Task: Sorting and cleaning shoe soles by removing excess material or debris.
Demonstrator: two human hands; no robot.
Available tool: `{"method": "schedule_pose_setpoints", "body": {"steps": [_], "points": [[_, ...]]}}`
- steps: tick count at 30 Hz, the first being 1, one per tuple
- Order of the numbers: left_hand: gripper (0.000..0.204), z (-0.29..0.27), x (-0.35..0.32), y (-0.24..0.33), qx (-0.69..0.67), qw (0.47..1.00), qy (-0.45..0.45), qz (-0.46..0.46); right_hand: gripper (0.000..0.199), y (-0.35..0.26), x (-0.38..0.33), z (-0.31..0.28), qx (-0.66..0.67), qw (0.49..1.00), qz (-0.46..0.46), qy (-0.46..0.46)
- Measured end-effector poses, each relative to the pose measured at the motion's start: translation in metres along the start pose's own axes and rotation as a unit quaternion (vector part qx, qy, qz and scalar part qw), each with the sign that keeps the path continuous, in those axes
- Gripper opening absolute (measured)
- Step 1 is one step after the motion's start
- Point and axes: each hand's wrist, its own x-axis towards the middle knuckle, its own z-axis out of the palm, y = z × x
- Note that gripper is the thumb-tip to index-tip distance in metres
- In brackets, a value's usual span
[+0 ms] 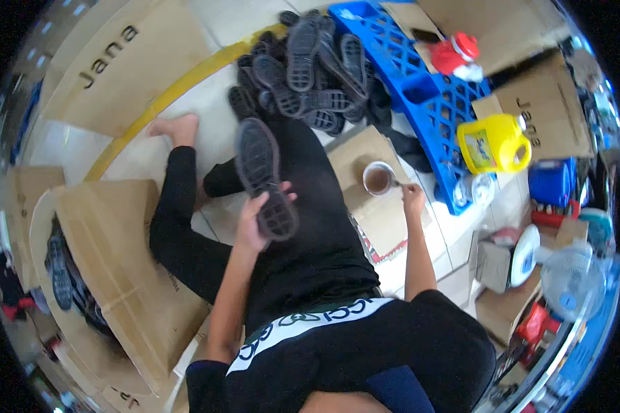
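My left hand (253, 226) grips a dark shoe sole (256, 155) by its near end, thumb on top and fingertips showing at the far edge. The sole is tilted above my black-trousered leg, its treaded face up. My right hand (412, 198) is closed on a thin, short handle (396, 183) at the right rim of a white cup (366, 172). Brown liquid (377, 180) fills part of the cup, and the handle's lower end is hidden there. The cup stands on a flat piece of cardboard (375, 224) beside my right thigh.
Many dark soles (310, 69) lie heaped beyond my legs. A blue plastic pallet (430, 103) at the right carries a yellow jug (492, 144) and a red container (455, 54). An open carton (117, 268) with soles inside stands left. A small fan (572, 282) sits far right.
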Motion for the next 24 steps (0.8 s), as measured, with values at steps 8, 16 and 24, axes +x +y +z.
{"method": "schedule_pose_setpoints", "body": {"steps": [8,16,24], "points": [[0.050,-0.034,-0.039,0.014,-0.001,1.000,-0.010,0.016,0.019,0.085,0.028,0.010,0.025,0.998,0.009,-0.064],[0.045,-0.049,-0.080,0.017,-0.072,0.986,0.005,0.147,0.023,0.122,0.165,-0.006,0.057,0.969,0.145,-0.192],[0.048,-0.063,-0.052,0.012,-0.045,0.993,0.089,0.063,0.033,-0.021,0.017,0.018,0.023,0.994,0.057,-0.088]]}}
